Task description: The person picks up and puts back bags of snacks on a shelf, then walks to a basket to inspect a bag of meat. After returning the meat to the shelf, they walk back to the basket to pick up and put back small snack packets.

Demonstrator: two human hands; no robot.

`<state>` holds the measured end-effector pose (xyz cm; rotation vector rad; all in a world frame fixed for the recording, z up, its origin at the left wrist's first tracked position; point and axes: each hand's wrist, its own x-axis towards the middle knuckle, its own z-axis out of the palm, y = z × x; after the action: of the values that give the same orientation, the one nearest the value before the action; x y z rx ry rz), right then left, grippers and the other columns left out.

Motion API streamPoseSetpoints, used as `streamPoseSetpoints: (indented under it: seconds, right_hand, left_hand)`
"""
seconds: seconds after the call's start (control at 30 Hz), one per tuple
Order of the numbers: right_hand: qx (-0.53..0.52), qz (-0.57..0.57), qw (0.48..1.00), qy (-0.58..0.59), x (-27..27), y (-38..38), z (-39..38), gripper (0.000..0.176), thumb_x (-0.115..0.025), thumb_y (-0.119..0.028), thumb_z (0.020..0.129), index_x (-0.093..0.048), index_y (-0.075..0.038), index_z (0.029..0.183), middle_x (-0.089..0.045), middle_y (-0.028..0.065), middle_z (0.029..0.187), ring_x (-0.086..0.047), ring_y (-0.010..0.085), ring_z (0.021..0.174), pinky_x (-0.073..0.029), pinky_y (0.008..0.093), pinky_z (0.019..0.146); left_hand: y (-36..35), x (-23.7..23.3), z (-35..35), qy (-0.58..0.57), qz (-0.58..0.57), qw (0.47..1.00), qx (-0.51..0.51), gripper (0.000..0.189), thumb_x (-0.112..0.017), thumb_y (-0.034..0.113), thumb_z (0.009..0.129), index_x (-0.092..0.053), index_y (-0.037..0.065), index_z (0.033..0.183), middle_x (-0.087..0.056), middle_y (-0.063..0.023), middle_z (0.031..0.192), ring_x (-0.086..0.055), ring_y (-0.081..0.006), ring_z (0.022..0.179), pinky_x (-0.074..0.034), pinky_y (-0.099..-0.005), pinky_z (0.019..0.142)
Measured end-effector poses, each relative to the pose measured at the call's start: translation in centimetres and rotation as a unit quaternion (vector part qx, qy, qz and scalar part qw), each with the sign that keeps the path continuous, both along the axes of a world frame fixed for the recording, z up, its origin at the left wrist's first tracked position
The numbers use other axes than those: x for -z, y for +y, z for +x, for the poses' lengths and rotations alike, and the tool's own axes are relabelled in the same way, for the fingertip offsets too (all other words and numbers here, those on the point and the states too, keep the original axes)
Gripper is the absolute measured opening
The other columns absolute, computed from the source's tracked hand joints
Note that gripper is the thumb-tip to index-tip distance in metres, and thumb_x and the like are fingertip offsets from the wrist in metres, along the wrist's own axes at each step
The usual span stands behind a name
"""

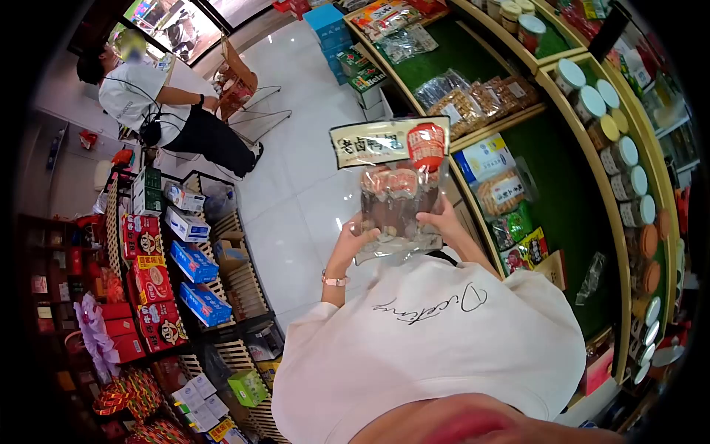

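A clear plastic food package (392,200) with a cream and red label at its top is held up in front of the chest. Dark brown pieces show through the plastic. My left hand (357,238) grips its lower left edge, with a watch or band on that wrist. On the lower right edge, my right hand (441,222) has its thumb over the front. Both hands' other fingers are mostly behind the package.
Green-lined shelves (566,214) with bagged snacks and jars (627,153) curve along the right. Racks with red boxes (151,281) and blue boxes (205,303) stand at left. A person (170,103) sits at upper left near a folding chair (240,85). Tiled floor (296,214) lies between.
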<state>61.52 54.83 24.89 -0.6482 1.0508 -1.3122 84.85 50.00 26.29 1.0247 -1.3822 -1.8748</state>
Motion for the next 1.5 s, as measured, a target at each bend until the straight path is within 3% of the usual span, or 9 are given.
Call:
streamPoseSetpoints:
  seconds: [0.17,0.47,0.6,0.77,0.87,0.97,1.27,1.37,1.5]
  right_hand:
    - [-0.012,0.089,0.996,-0.024,-0.3,-4.5,0.2,0.084,-0.07,-0.002,0.067,-0.02,-0.004,0.134,-0.04,0.0107,0.125,-0.044,0.0196,0.111,-0.038,0.0313,0.09]
    - [-0.041,0.012,0.999,-0.031,0.6,-21.7,-0.8,0.077,-0.069,-0.001,0.068,-0.026,-0.005,0.132,-0.055,0.0077,0.104,-0.055,0.0143,0.09,-0.046,0.0271,0.073]
    - [-0.065,0.019,0.997,-0.033,0.2,-30.3,-1.4,0.081,-0.069,-0.003,0.067,-0.023,-0.006,0.134,-0.041,0.0065,0.127,-0.043,0.0171,0.113,-0.041,0.0288,0.086]
    - [-0.021,-0.052,0.998,-0.038,0.5,-39.5,-1.7,0.078,-0.068,-0.001,0.068,-0.025,-0.005,0.132,-0.049,0.0089,0.117,-0.05,0.0177,0.103,-0.044,0.0288,0.083]
    - [-0.037,0.033,0.999,0.007,-1.3,-42.7,-2.7,0.079,-0.071,-0.002,0.067,-0.025,-0.003,0.131,-0.051,0.0097,0.112,-0.053,0.0166,0.097,-0.046,0.0278,0.079]
    - [-0.02,0.067,0.997,0.014,-1.2,-45.3,-2.9,0.084,-0.072,-0.003,0.066,-0.022,-0.003,0.133,-0.051,0.0101,0.112,-0.053,0.0168,0.098,-0.046,0.0281,0.08]
    - [0.073,0.11,0.991,-0.032,0.9,-58.5,-1.6,0.076,-0.071,-0.005,0.067,-0.029,-0.005,0.13,-0.051,0.0073,0.113,-0.052,0.0166,0.099,-0.044,0.0292,0.082]
    - [0.114,0.035,0.992,-0.042,3.0,-65.1,-1.5,0.078,-0.071,-0.004,0.067,-0.027,-0.006,0.132,-0.051,0.007,0.114,-0.051,0.0164,0.101,-0.043,0.0291,0.084]
    - [0.154,0.011,0.988,-0.019,0.5,-71.7,-1.3,0.079,-0.07,-0.002,0.067,-0.026,-0.006,0.133,-0.047,0.0067,0.12,-0.048,0.0159,0.105,-0.041,0.0282,0.087]
  left_hand:
    - [-5.2,0.9,0.7,0.005,0.052,0.998,0.031,0.056,-0.066,0.009,0.075,-0.041,-0.003,0.123,-0.053,-0.0075,0.114,-0.048,-0.0147,0.103,-0.037,-0.0284,0.09]
    - [-21.9,0.2,-0.6,0.017,0.073,0.997,0.007,0.056,-0.062,0.013,0.077,-0.037,-0.004,0.125,-0.049,-0.0092,0.117,-0.047,-0.0157,0.104,-0.038,-0.0285,0.089]
    - [-31.0,-0.5,-1.0,0.01,0.04,0.999,0.002,0.05,-0.063,0.012,0.076,-0.042,-0.003,0.119,-0.053,-0.0088,0.11,-0.05,-0.0141,0.098,-0.04,-0.0278,0.084]
    - [-39.3,-0.5,-1.6,-0.011,0.026,1.0,-0.011,0.045,-0.065,0.011,0.075,-0.046,-0.003,0.113,-0.056,-0.008,0.103,-0.052,-0.0135,0.092,-0.041,-0.027,0.08]
    - [-43.6,1.1,-2.2,-0.035,0.045,0.998,-0.014,0.051,-0.063,0.008,0.075,-0.04,-0.002,0.12,-0.053,-0.0082,0.107,-0.052,-0.0161,0.095,-0.041,-0.0284,0.083]
    - [-46.6,2.1,-3.0,0.024,0.082,0.996,-0.029,0.048,-0.067,0.015,0.073,-0.047,-0.002,0.112,-0.056,-0.0078,0.1,-0.053,-0.0145,0.089,-0.042,-0.027,0.078]
    - [-64.0,3.0,-3.8,-0.023,0.098,0.994,0.05,0.047,-0.066,0.013,0.075,-0.046,0.002,0.117,-0.056,-0.0038,0.098,-0.052,-0.0108,0.084,-0.041,-0.0229,0.073]
    - [-71.7,3.5,-4.6,-0.032,0.122,0.99,0.07,0.048,-0.066,0.013,0.074,-0.046,0.003,0.117,-0.056,-0.0025,0.097,-0.051,-0.01,0.081,-0.041,-0.0225,0.071]
    - [-80.1,2.5,-5.1,-0.022,0.109,0.986,0.122,0.046,-0.065,0.012,0.074,-0.046,0.002,0.115,-0.055,-0.0041,0.1,-0.051,-0.0127,0.087,-0.041,-0.0263,0.075]
